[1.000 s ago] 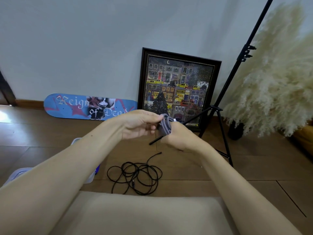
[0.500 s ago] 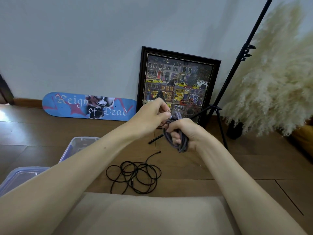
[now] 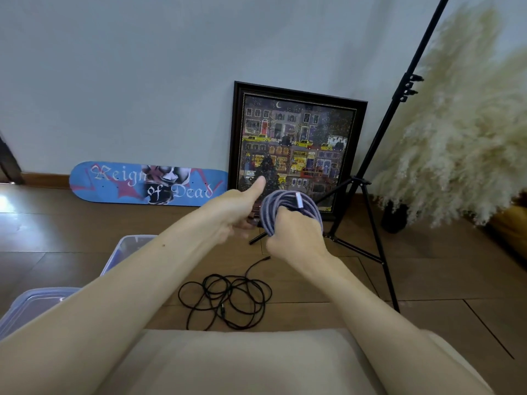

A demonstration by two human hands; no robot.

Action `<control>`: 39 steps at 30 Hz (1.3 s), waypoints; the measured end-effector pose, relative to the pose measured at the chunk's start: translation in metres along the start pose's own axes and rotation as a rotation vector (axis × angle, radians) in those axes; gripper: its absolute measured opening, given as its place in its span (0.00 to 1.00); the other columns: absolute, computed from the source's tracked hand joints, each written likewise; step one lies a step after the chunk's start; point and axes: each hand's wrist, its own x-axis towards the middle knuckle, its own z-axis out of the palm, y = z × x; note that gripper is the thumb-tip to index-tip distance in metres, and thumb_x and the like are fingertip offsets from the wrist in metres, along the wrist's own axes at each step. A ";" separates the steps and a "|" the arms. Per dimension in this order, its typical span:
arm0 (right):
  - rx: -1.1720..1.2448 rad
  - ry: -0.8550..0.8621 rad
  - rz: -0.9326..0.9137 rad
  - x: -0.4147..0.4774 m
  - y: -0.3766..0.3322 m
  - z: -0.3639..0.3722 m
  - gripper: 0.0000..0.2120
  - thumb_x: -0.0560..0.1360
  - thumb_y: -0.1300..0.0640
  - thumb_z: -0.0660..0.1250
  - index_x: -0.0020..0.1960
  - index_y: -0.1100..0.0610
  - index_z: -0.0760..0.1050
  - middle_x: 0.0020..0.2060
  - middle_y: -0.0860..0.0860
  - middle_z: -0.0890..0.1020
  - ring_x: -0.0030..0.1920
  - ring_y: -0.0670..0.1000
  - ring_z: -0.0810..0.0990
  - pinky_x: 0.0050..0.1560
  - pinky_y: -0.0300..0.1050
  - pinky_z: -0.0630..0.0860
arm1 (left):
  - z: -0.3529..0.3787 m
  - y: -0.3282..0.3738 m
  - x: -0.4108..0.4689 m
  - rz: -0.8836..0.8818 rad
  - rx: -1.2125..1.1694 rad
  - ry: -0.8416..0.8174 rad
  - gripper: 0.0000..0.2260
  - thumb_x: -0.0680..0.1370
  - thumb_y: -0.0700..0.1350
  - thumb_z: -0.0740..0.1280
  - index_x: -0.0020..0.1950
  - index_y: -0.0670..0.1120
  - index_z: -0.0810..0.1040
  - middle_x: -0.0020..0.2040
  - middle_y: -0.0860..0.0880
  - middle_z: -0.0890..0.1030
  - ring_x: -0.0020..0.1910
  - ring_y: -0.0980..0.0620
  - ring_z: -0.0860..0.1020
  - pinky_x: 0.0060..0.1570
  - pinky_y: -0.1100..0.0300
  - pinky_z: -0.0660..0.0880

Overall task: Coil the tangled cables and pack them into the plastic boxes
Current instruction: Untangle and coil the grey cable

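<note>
Right grip (image 3: 295, 238) tight round purple coiled cable (image 3: 272, 208), left grip (image 3: 231, 213) curled on its edge, thumb up

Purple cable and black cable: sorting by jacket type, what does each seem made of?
Purple cable: likely braided fabric jacket, matte, judging by its woven ribbed texture. Black cable: probably smooth rubber or plastic, no weave visible, though too thin to be sure.

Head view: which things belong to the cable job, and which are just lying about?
Job: purple cable coil, gripped by the right hand; left hand at its edge; black tangled cable on the floor; near plastic box; far plastic box.
Lying about: skateboard deck; framed picture; tripod stand; pampas grass.
</note>
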 end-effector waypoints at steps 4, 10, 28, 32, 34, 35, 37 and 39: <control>-0.321 0.021 -0.294 -0.004 -0.009 0.006 0.19 0.76 0.59 0.60 0.65 0.63 0.65 0.46 0.56 0.79 0.41 0.57 0.77 0.28 0.43 0.60 | -0.006 -0.006 0.003 -0.081 -0.013 -0.114 0.25 0.72 0.54 0.72 0.62 0.39 0.72 0.57 0.40 0.79 0.53 0.43 0.78 0.48 0.48 0.76; -0.464 0.135 -0.483 -0.001 -0.012 0.021 0.24 0.72 0.61 0.65 0.65 0.69 0.66 0.42 0.55 0.81 0.38 0.55 0.77 0.40 0.42 0.62 | -0.013 -0.022 0.019 -0.047 0.045 0.001 0.14 0.74 0.46 0.70 0.55 0.38 0.75 0.55 0.39 0.80 0.55 0.42 0.79 0.58 0.47 0.76; 0.811 -0.004 -0.172 0.042 -0.079 0.082 0.17 0.78 0.51 0.64 0.64 0.49 0.64 0.54 0.47 0.74 0.52 0.46 0.75 0.49 0.38 0.72 | -0.144 -0.082 0.034 -0.053 -0.237 0.314 0.05 0.76 0.41 0.68 0.41 0.40 0.75 0.34 0.45 0.78 0.32 0.49 0.78 0.33 0.58 0.76; 1.055 -0.271 -0.036 0.060 -0.147 0.140 0.19 0.78 0.54 0.66 0.60 0.50 0.58 0.52 0.50 0.74 0.50 0.50 0.78 0.49 0.49 0.79 | -0.188 -0.170 0.036 -0.179 -0.415 0.410 0.10 0.76 0.44 0.69 0.51 0.37 0.77 0.47 0.40 0.82 0.41 0.47 0.81 0.40 0.56 0.79; 1.093 -0.388 0.040 0.062 -0.177 0.176 0.21 0.77 0.57 0.67 0.59 0.51 0.56 0.56 0.54 0.72 0.52 0.53 0.78 0.53 0.54 0.79 | -0.209 -0.215 0.032 -0.240 -0.486 0.444 0.15 0.76 0.45 0.68 0.56 0.34 0.76 0.50 0.39 0.81 0.43 0.45 0.80 0.40 0.56 0.78; 1.102 -0.438 0.064 0.063 -0.190 0.195 0.21 0.77 0.58 0.68 0.59 0.52 0.56 0.57 0.56 0.72 0.53 0.54 0.78 0.54 0.55 0.79 | -0.220 -0.238 0.030 -0.269 -0.514 0.443 0.17 0.76 0.46 0.68 0.58 0.33 0.76 0.51 0.39 0.81 0.45 0.44 0.80 0.41 0.56 0.78; 1.115 -0.543 0.096 0.061 -0.210 0.230 0.21 0.76 0.59 0.68 0.58 0.53 0.56 0.56 0.57 0.73 0.52 0.54 0.78 0.49 0.51 0.80 | -0.236 -0.279 0.024 -0.306 -0.561 0.424 0.19 0.76 0.49 0.68 0.59 0.35 0.77 0.52 0.39 0.82 0.46 0.45 0.81 0.40 0.56 0.79; 1.161 -0.651 0.145 0.057 -0.225 0.256 0.21 0.77 0.61 0.67 0.58 0.54 0.55 0.49 0.54 0.74 0.45 0.50 0.77 0.41 0.44 0.80 | -0.249 -0.312 0.017 -0.333 -0.612 0.406 0.16 0.77 0.49 0.67 0.57 0.39 0.78 0.48 0.42 0.83 0.42 0.47 0.81 0.40 0.56 0.77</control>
